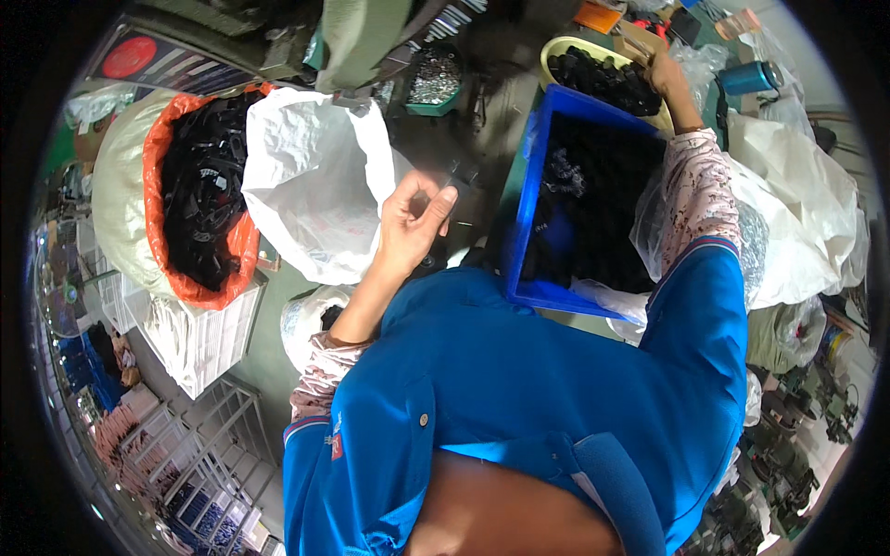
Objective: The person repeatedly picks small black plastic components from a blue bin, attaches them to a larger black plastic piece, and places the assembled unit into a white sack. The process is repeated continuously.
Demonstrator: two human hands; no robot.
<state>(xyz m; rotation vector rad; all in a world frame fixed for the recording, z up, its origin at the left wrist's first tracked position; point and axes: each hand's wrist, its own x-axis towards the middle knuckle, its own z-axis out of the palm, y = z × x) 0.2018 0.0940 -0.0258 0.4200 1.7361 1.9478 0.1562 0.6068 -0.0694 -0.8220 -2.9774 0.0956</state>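
My left hand [414, 221] is closed in a pinch, thumb against curled fingers, in front of the dark machine. A small dark piece [464, 172] shows at its fingertips, too blurred for its exact kind. Far to the right, my right hand [666, 79] reaches over the rim of a yellow basin [547, 48] holding black parts [595, 76]; its fingertips are hard to make out. Between my arms stands a blue crate [524, 222] with a mass of small black pieces [603, 190]. An opened white sack [320, 185] lies beside my left hand.
An orange-lined sack [159, 208] full of black plastic parts stands at the left. A green tray [434, 79] of small metal pieces sits on the machine. At the right are a blue cylinder [749, 78] and white plastic sacks [802, 208]. White crates [209, 334] stand lower left.
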